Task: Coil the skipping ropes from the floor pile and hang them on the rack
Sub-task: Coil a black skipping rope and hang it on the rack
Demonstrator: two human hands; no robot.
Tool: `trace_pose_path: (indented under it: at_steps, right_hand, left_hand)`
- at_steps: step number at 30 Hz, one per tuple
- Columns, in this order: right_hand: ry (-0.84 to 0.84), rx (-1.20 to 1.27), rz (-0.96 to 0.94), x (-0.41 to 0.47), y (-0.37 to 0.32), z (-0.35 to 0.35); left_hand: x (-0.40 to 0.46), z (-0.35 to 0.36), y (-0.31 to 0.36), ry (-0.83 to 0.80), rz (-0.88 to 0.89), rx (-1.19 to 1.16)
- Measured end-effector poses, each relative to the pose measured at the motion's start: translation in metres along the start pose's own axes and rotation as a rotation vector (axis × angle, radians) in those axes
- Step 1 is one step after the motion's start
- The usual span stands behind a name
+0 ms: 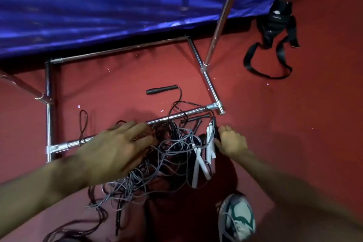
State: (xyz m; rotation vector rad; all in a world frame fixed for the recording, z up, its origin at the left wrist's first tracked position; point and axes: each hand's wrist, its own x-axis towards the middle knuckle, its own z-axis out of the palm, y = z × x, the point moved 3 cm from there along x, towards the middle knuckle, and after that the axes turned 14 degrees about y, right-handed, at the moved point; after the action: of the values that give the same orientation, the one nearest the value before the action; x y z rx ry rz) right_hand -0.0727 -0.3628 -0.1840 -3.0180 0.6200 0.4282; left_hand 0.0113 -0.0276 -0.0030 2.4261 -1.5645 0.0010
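Looking down at the middle of the frame, we see the skipping ropes (167, 155) lying in a tangled pile on the red floor (294, 124), draped partly over the low front bar of the rack (196, 112). Our left hand (117, 147) is spread over the pile's left side, fingers straight and holding nothing. Our right hand (231, 141) sits at the pile's right edge, fingers curled round a black handle (215, 129) beside the white handles (208, 143). We judge the cords light, limp and prone to snagging, so the stiff handles are the place to grip. Drawing 1 rope out by its handle should free it with least knotting.
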Motion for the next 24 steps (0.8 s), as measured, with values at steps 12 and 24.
trace_pose_path:
  at_steps: [12, 24]
  right_hand:
    - [0.09, 0.627, 0.086, -0.017, -0.017, -0.151]
    - [0.426, 1.011, -0.424, -0.146, -0.134, -0.432]
  left_hand:
    - [0.042, -0.106, 0.021, 0.063, -0.078, 0.076]
    - [0.044, -0.249, 0.077, 0.617, -0.348, -0.094]
